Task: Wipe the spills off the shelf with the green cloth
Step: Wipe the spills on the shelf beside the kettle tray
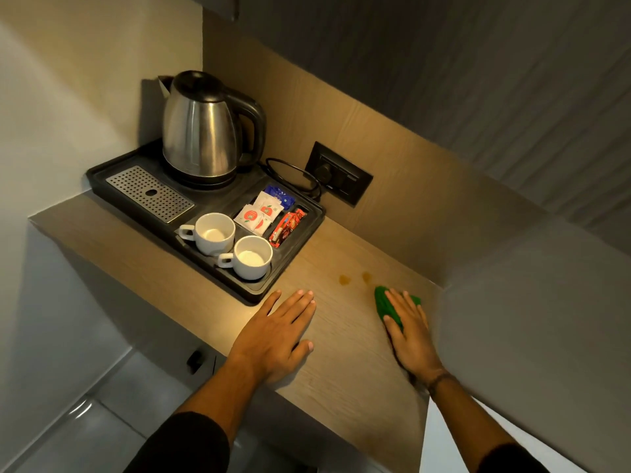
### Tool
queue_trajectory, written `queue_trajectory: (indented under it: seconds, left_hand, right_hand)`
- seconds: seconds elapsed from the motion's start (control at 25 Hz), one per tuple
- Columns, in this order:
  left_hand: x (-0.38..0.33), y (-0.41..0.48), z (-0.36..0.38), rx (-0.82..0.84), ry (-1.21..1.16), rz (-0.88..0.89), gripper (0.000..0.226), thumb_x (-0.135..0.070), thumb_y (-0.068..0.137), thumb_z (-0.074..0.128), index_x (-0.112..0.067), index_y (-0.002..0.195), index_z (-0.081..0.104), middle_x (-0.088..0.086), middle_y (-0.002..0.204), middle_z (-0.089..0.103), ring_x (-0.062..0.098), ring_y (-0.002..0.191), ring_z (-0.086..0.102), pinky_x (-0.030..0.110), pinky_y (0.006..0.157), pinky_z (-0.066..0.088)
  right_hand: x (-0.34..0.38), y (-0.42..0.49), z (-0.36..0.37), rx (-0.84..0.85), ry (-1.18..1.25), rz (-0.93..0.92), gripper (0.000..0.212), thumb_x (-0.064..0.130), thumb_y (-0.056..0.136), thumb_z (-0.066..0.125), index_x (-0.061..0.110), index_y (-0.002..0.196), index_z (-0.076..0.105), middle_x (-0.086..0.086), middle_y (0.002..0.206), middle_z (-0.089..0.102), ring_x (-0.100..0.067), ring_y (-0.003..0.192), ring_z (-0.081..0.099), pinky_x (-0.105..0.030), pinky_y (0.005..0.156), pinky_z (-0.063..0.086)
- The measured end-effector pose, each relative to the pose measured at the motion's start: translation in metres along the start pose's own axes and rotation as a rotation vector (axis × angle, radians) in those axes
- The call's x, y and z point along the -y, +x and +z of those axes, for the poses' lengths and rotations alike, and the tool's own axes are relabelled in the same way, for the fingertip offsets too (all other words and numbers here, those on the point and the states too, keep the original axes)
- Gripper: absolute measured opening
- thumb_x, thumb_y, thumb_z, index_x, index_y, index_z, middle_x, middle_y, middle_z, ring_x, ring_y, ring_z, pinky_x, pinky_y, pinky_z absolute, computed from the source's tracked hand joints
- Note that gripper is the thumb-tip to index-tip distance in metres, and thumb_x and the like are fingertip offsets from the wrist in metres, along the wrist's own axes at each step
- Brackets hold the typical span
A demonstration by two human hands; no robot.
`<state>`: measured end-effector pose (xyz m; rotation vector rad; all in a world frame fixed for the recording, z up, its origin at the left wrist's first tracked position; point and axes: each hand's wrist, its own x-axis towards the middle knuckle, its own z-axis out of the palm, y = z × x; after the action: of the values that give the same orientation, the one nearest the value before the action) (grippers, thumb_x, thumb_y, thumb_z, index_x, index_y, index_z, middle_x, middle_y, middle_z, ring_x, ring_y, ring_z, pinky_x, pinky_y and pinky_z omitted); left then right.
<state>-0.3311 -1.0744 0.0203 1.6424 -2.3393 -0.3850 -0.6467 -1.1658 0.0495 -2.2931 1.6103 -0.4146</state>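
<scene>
A light wooden shelf runs from left to right under a wall. Two small brown spills lie on it, one beside the other. Just below and right of them, my right hand lies flat on a folded green cloth, pressing it against the shelf; most of the cloth is hidden under my fingers. My left hand rests flat on the shelf with fingers together and holds nothing, close to the front corner of the tray.
A black tray on the left holds a steel kettle, two white cups, sachets and a drip grille. A wall socket with a cable sits behind. A side wall closes the shelf on the right.
</scene>
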Motion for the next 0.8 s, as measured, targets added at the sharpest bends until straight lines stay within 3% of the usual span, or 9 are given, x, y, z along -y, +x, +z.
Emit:
queue_trajectory:
  seconds: [0.16,0.32,0.4,0.52,0.72,0.8]
  left_hand:
    - [0.001,-0.001,0.0,-0.006,0.002,-0.001,0.072,-0.058,0.107,0.026,-0.021,0.166,0.009,-0.001,0.177,0.001,0.014,0.161,-0.006,0.048,0.13,-0.005]
    - [-0.001,0.0,0.0,-0.009,-0.003,-0.003,0.073,-0.058,0.106,0.027,-0.021,0.166,0.01,-0.001,0.177,0.003,0.015,0.161,-0.004,0.047,0.13,-0.006]
    - [-0.001,0.0,-0.001,-0.013,0.009,-0.005,0.073,-0.058,0.106,0.027,-0.02,0.166,0.01,0.0,0.177,0.004,0.016,0.161,-0.003,0.049,0.13,-0.003]
    - [-0.002,-0.001,-0.003,0.006,0.019,-0.006,0.073,-0.058,0.107,0.027,-0.02,0.166,0.008,-0.001,0.177,0.001,0.015,0.161,-0.005,0.049,0.13,-0.004]
    - [-0.003,-0.001,-0.005,0.001,0.016,-0.009,0.073,-0.057,0.107,0.028,-0.019,0.166,0.008,0.0,0.177,0.002,0.015,0.161,-0.004,0.05,0.131,-0.002]
    - [-0.003,-0.002,-0.005,0.003,0.019,-0.008,0.073,-0.056,0.107,0.027,-0.019,0.166,0.008,0.0,0.177,0.002,0.016,0.161,-0.005,0.051,0.131,0.0]
  right_hand:
    - [0.033,0.07,0.002,-0.058,-0.003,0.228,0.052,0.021,0.107,0.051,0.021,0.157,0.039,-0.002,0.166,0.035,-0.024,0.158,0.019,-0.05,0.128,0.008]
    - [0.028,0.029,0.012,0.045,0.026,-0.079,0.053,0.031,0.107,0.046,0.028,0.158,0.036,0.008,0.167,0.03,-0.017,0.159,0.014,-0.048,0.129,0.006]
    - [0.013,0.028,0.004,0.017,0.004,-0.061,0.051,0.031,0.107,0.048,0.027,0.157,0.039,0.01,0.164,0.031,-0.021,0.158,0.017,-0.047,0.128,0.008]
    - [0.039,0.074,0.007,-0.059,0.003,0.164,0.051,0.02,0.106,0.053,0.02,0.156,0.042,0.0,0.165,0.037,-0.027,0.158,0.021,-0.05,0.128,0.009]
    - [0.051,0.034,0.029,0.074,0.043,-0.13,0.053,0.033,0.107,0.047,0.036,0.158,0.034,0.011,0.168,0.03,-0.012,0.159,0.012,-0.044,0.128,0.005]
    - [0.032,0.024,0.019,0.029,0.034,-0.084,0.052,0.038,0.106,0.046,0.035,0.157,0.037,0.013,0.166,0.032,-0.014,0.158,0.017,-0.044,0.128,0.008]
